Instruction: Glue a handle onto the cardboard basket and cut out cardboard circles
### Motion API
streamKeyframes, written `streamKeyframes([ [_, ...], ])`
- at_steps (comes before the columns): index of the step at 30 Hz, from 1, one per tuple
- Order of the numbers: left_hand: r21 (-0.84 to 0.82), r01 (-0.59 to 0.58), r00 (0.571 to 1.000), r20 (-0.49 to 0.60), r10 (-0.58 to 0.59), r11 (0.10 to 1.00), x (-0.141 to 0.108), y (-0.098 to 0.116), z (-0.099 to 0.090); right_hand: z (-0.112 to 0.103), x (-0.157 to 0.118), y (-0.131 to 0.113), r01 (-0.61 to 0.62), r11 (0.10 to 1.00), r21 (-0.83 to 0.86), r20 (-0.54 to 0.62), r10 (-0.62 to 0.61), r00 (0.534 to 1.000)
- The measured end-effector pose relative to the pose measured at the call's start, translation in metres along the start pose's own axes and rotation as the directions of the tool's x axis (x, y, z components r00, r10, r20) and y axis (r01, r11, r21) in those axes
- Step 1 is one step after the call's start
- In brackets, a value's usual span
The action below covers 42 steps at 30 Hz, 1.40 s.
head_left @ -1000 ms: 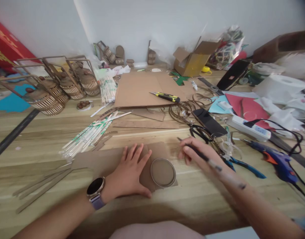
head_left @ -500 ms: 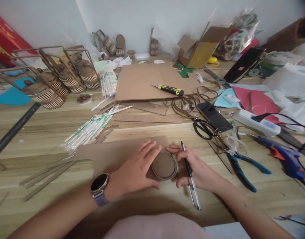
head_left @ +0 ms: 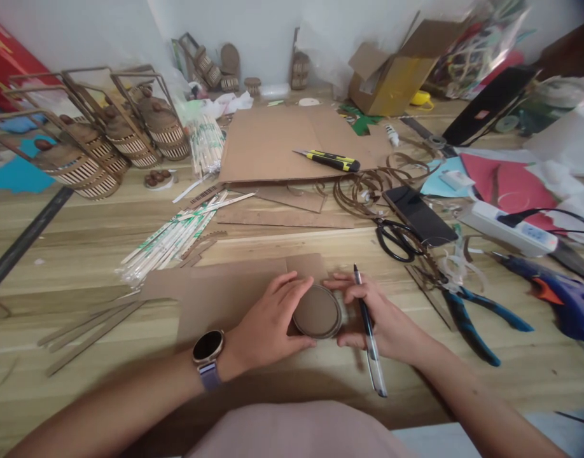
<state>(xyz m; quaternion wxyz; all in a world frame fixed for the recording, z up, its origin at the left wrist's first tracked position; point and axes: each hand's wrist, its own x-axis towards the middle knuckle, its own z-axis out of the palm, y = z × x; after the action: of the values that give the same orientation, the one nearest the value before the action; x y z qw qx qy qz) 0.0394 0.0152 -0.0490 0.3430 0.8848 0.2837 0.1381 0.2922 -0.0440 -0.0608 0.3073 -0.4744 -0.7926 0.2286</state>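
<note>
A round brown cardboard piece with a raised rim (head_left: 317,311) sits on a flat cardboard sheet (head_left: 210,302). My left hand (head_left: 271,316), with a watch on the wrist, curves its fingers and thumb around the left side of the round piece and touches it. From the other side, my right hand (head_left: 375,315) holds a black pen with a clear barrel (head_left: 369,337) between its fingers, its tip upward. That hand's index finger and thumb also reach to the right edge of the round piece.
A utility knife (head_left: 330,160) rests on a large cardboard sheet (head_left: 268,143) farther back. Right of my hands are scissors (head_left: 397,242), pliers (head_left: 478,324), a phone (head_left: 420,215) and a glue gun (head_left: 554,296). Wrapped chopsticks (head_left: 172,238) and finished small baskets (head_left: 165,130) stand left.
My left hand has closed in on the round piece, its thumb and fingers now against it. The right hand keeps the pen. The whole view has shifted slightly.
</note>
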Motion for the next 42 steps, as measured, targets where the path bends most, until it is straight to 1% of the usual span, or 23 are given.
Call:
streamKeyframes([
  [4,0.013,0.028,1.0,0.005,-0.028,1.0,0.001,0.0,0.001,-0.001,0.0,0.001,0.005,1.0,0.016,-0.002,-0.005,1.0],
  [6,0.009,0.05,0.999,0.017,-0.051,0.999,0.002,0.001,0.001,-0.003,0.0,0.001,-0.001,0.997,0.078,-0.031,0.003,1.0],
  [7,0.006,0.062,0.998,0.025,-0.062,0.998,0.002,0.001,0.001,-0.005,0.0,0.0,-0.02,0.992,0.122,-0.059,0.027,0.998],
  [9,0.002,0.085,0.996,0.042,-0.085,0.996,0.002,0.002,-0.001,-0.011,0.003,-0.003,-0.083,0.97,0.227,-0.137,0.117,0.984],
  [11,0.005,0.102,0.994,0.051,-0.102,0.995,0.002,0.003,-0.002,-0.017,0.009,-0.009,-0.154,0.922,0.354,-0.226,0.244,0.943],
  [12,0.008,0.107,0.993,0.051,-0.107,0.994,0.002,0.003,-0.002,-0.019,0.015,-0.012,-0.179,0.885,0.43,-0.262,0.312,0.913],
  [14,0.014,0.111,0.993,0.045,-0.112,0.994,0.002,0.003,-0.003,-0.023,0.032,-0.017,-0.187,0.783,0.594,-0.328,0.447,0.832],
  [16,0.019,0.111,0.993,0.042,-0.112,0.994,0.002,0.003,-0.003,-0.024,0.054,-0.022,-0.156,0.647,0.746,-0.355,0.586,0.729],
  [17,0.023,0.111,0.993,0.044,-0.112,0.994,0.002,0.002,-0.003,-0.025,0.066,-0.024,-0.141,0.628,0.765,-0.365,0.603,0.709],
  [18,0.028,0.108,0.993,0.045,-0.109,0.994,0.002,0.002,-0.003,-0.025,0.077,-0.027,-0.117,0.609,0.785,-0.367,0.608,0.704],
  [20,0.039,0.101,0.994,0.046,-0.103,0.994,0.001,0.0,-0.002,-0.023,0.099,-0.036,0.006,0.465,0.886,-0.349,0.657,0.668],
  [22,0.047,0.091,0.995,0.042,-0.093,0.995,0.001,-0.002,0.0,-0.018,0.116,-0.048,0.113,0.352,0.929,-0.34,0.691,0.638],
  [23,0.047,0.086,0.995,0.037,-0.088,0.995,0.001,-0.002,0.001,-0.014,0.122,-0.055,0.148,0.32,0.936,-0.338,0.697,0.632],
  [24,0.045,0.08,0.996,0.031,-0.082,0.996,0.0,-0.003,0.001,-0.009,0.127,-0.063,0.169,0.309,0.936,-0.343,0.694,0.632],
  [26,0.034,0.066,0.998,0.019,-0.066,0.997,0.0,-0.005,0.003,0.003,0.13,-0.075,0.178,0.329,0.927,-0.363,0.678,0.639],
  [29,0.015,0.039,0.999,0.002,-0.039,0.999,0.0,-0.006,0.004,0.02,0.122,-0.08,0.163,0.413,0.896,-0.411,0.633,0.656],
  [31,0.009,0.024,1.0,-0.009,-0.024,1.0,0.0,-0.006,0.003,0.025,0.108,-0.073,0.138,0.503,0.853,-0.449,0.573,0.686],
  [33,0.005,0.012,1.0,-0.011,-0.012,1.0,0.0,-0.006,0.003,0.024,0.088,-0.062,0.067,0.639,0.766,-0.474,0.492,0.731],
  [34,0.003,0.007,1.0,-0.007,-0.007,1.0,0.0,-0.006,0.002,0.022,0.077,-0.056,-0.01,0.705,0.709,-0.436,0.45,0.779],
  [35,0.0,0.002,1.0,-0.001,-0.002,1.0,0.0,-0.006,0.002,0.018,0.066,-0.05,-0.085,0.768,0.635,-0.395,0.417,0.818],
  [37,-0.011,0.003,1.0,0.006,-0.003,1.0,0.0,-0.005,0.001,0.011,0.044,-0.04,-0.179,0.881,0.438,-0.348,0.349,0.87],
  [39,-0.029,0.006,1.0,0.005,-0.006,1.0,0.0,-0.004,0.0,0.005,0.024,-0.034,-0.208,0.936,0.285,-0.28,0.289,0.916],
  [42,-0.046,0.017,1.0,-0.002,-0.017,0.999,0.001,-0.003,0.0,0.003,0.005,-0.029,-0.186,0.974,0.129,-0.212,0.211,0.954],
])
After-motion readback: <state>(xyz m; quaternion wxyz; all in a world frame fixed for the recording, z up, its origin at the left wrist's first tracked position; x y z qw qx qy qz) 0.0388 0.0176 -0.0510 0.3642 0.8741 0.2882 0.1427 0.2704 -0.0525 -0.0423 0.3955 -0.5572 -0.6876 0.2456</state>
